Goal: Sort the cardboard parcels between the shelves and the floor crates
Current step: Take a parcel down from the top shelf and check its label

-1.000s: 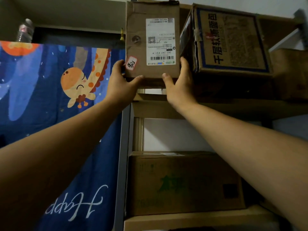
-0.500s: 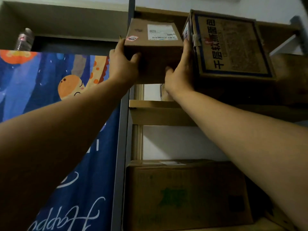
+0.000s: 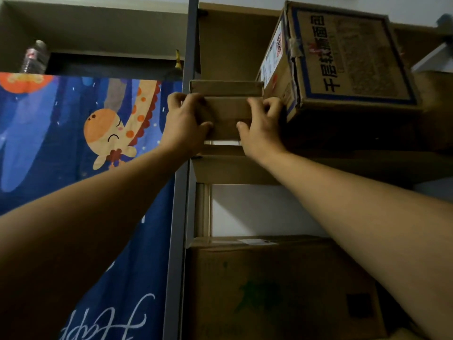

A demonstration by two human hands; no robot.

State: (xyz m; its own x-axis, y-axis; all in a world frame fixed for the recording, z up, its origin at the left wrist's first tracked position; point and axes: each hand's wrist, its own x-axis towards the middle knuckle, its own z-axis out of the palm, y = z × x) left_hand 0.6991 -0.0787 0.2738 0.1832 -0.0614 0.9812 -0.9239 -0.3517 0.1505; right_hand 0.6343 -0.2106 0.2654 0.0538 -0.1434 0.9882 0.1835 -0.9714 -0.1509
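A small brown cardboard parcel (image 3: 226,111) lies flat on the upper shelf (image 3: 230,168), its plain side facing me and its label out of sight. My left hand (image 3: 183,123) grips its left end, fingers curled over the top edge and thumb under. My right hand (image 3: 262,126) grips its right end the same way, close beside a bigger parcel with blue print (image 3: 343,62) that stands on the same shelf.
A large brown box (image 3: 282,288) fills the shelf below. A grey upright post (image 3: 181,217) borders the shelving on the left. Left of it hangs a blue giraffe curtain (image 3: 73,143), with a plastic bottle (image 3: 34,56) on the ledge above it.
The small parcel has tipped from upright, label facing me, to lying flat and has gone back onto the upper shelf. Both hands stayed on its ends and moved with it.
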